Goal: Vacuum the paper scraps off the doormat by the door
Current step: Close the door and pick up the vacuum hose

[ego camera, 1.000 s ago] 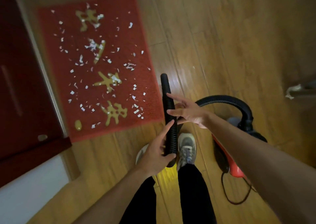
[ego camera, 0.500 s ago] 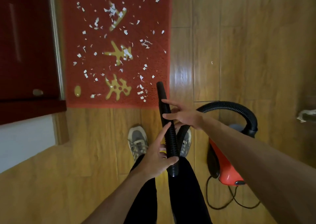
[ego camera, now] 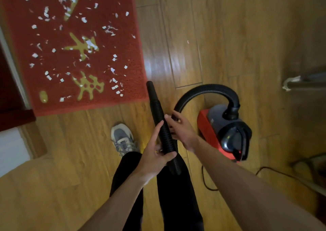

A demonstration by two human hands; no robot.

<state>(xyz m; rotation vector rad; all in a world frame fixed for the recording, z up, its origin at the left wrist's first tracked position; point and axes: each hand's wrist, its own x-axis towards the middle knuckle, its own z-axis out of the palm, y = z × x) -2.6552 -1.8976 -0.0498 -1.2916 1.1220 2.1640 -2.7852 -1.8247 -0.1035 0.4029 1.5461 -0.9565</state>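
Observation:
The red doormat [ego camera: 123, 82] with gold characters lies at the upper left, strewn with several white paper scraps [ego camera: 114, 87]. A black ribbed vacuum hose [ego camera: 157, 107] runs up the middle, and its nozzle tip hovers just off the mat's lower right corner. My left hand [ego camera: 153, 156] grips the hose low down, thumb wrapped across it and index finger lying along it. My right hand [ego camera: 181, 130] holds the hose from the right, a little higher. Behind that hand the hose loops over to the red and grey vacuum body [ego camera: 224, 133] on the floor.
A dark red door [ego camera: 8, 82] and its threshold border the mat on the left, with a white wall [ego camera: 10, 147] below. My shoe [ego camera: 121, 139] stands on the wood floor. The power cord [ego camera: 206, 183] trails behind the vacuum. A metal furniture leg [ego camera: 299, 82] is at the right.
My right hand's fingers, spread open before, have closed onto the hose. The view has swung, bringing the vacuum body more fully into sight. The nozzle stays near the mat's lower right corner.

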